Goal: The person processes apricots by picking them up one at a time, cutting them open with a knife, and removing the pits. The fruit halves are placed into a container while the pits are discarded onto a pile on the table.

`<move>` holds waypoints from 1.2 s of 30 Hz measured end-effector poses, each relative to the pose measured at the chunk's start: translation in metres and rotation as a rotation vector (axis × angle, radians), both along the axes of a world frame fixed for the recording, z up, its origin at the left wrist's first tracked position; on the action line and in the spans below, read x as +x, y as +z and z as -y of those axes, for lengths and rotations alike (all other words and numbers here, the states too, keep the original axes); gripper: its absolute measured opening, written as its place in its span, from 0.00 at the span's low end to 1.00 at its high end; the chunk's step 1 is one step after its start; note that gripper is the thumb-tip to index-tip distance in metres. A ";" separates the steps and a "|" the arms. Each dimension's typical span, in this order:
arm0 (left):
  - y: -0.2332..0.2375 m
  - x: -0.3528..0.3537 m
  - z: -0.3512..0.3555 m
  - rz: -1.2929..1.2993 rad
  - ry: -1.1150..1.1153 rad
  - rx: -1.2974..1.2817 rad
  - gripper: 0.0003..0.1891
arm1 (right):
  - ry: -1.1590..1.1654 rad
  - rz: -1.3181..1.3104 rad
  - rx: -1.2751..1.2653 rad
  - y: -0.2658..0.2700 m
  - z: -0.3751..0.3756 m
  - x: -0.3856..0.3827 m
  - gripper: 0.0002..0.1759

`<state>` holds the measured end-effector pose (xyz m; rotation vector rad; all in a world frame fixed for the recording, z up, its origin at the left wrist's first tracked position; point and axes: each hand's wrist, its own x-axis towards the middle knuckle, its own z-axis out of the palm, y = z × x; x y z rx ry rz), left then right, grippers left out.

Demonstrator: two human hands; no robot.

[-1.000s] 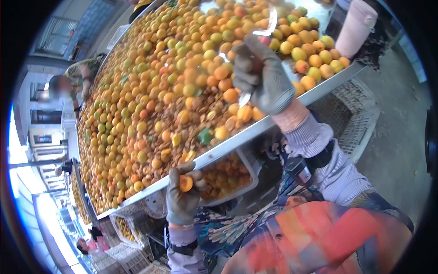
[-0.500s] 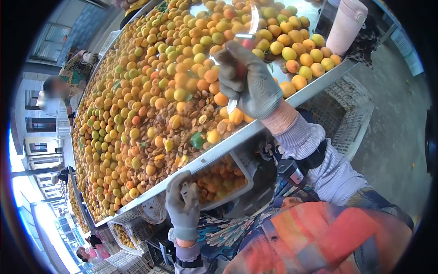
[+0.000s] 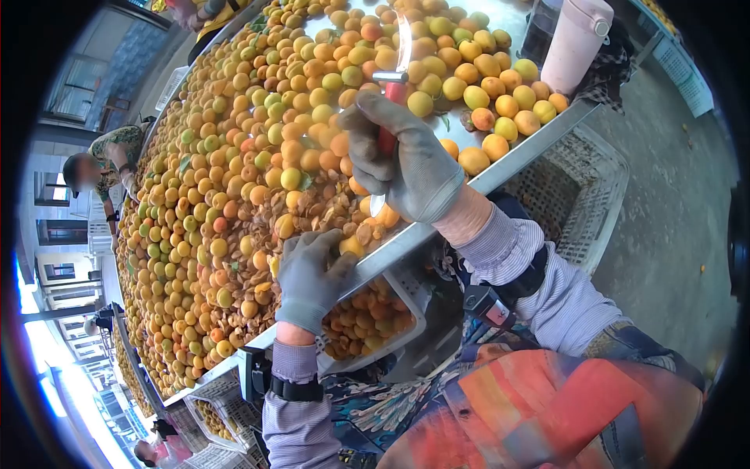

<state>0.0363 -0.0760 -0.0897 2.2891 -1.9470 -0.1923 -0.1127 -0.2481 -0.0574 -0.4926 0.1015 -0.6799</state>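
Observation:
Many orange and yellow-green fruits (image 3: pixel 258 148) cover a long metal table (image 3: pixel 398 248). My right hand (image 3: pixel 406 156), in a grey glove, is closed around the red handle of a knife (image 3: pixel 394 95). The curved blade points up and away over the fruits, and a pale tip shows below the fist. My left hand (image 3: pixel 310 277), also gloved, is over the table's near edge, fingers apart, beside brown fruit pieces (image 3: pixel 328 213) and a yellow fruit (image 3: pixel 351 246). Nothing shows in its grasp.
A crate of fruits (image 3: pixel 367 320) sits below the near edge. An empty-looking crate (image 3: pixel 598 199) stands at the right, under the table corner. A pink bottle (image 3: pixel 576 43) is on the far right corner. Co-workers (image 3: pixel 109 160) are at the table's far side.
My left hand has risen from below the table edge to over the fruit pieces. My right hand, still gripping the knife, has shifted slightly left in view.

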 end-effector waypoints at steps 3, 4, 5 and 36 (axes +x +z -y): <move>0.009 -0.002 0.004 -0.033 0.003 0.031 0.17 | 0.016 0.005 -0.010 -0.001 -0.001 0.002 0.13; 0.016 -0.006 0.005 -0.034 0.001 0.029 0.17 | 0.015 0.005 -0.012 -0.001 -0.001 0.002 0.13; 0.024 -0.011 0.008 -0.126 0.075 0.033 0.16 | 0.014 0.010 -0.006 0.000 -0.001 0.001 0.13; 0.016 -0.018 -0.002 -0.740 0.322 -0.230 0.24 | 0.055 -0.372 -0.361 0.017 -0.022 0.000 0.18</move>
